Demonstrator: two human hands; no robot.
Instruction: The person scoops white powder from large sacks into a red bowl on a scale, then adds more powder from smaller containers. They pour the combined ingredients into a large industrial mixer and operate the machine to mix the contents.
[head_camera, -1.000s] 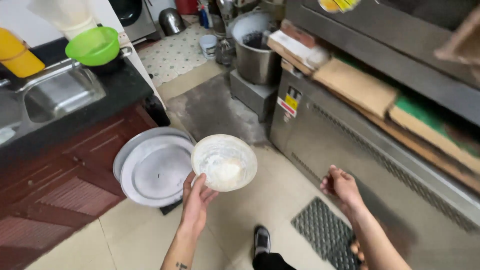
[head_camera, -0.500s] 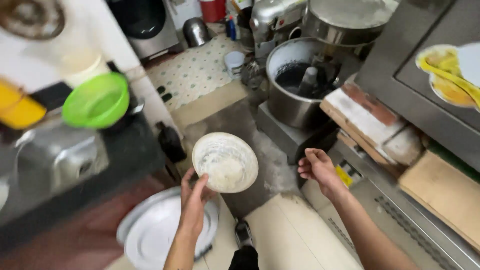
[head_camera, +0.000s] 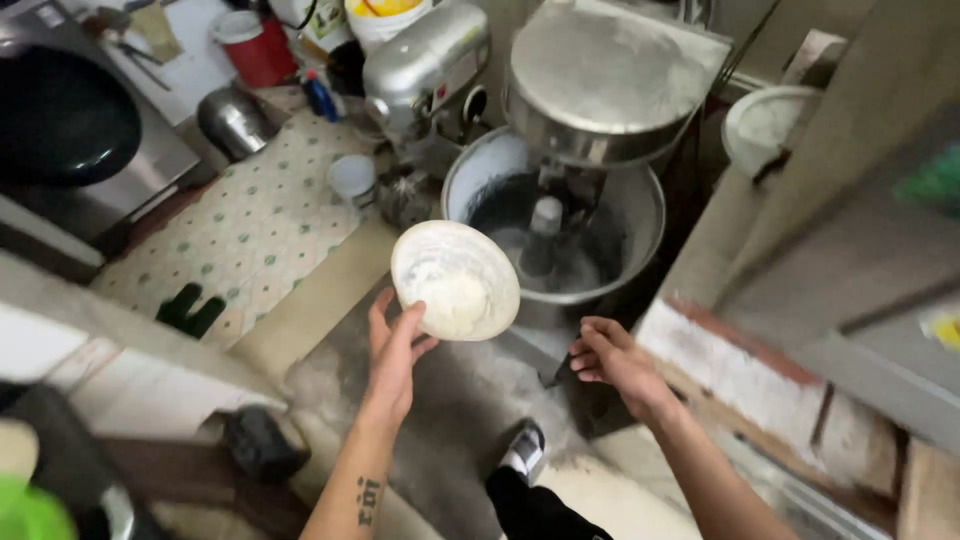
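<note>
Above the left hand: white bowl with pale flour-like contents, pinched at near rim only, fingers under, thumb on edge, tilted toward camera. Just beyond grip: big steel mixing bowl, dusted inside. Right hand loosely open, empty, right of grip, near mixer base. Risks, as judged: one-point rim hold could slip; tilt could spill early onto dusty floor
</note>
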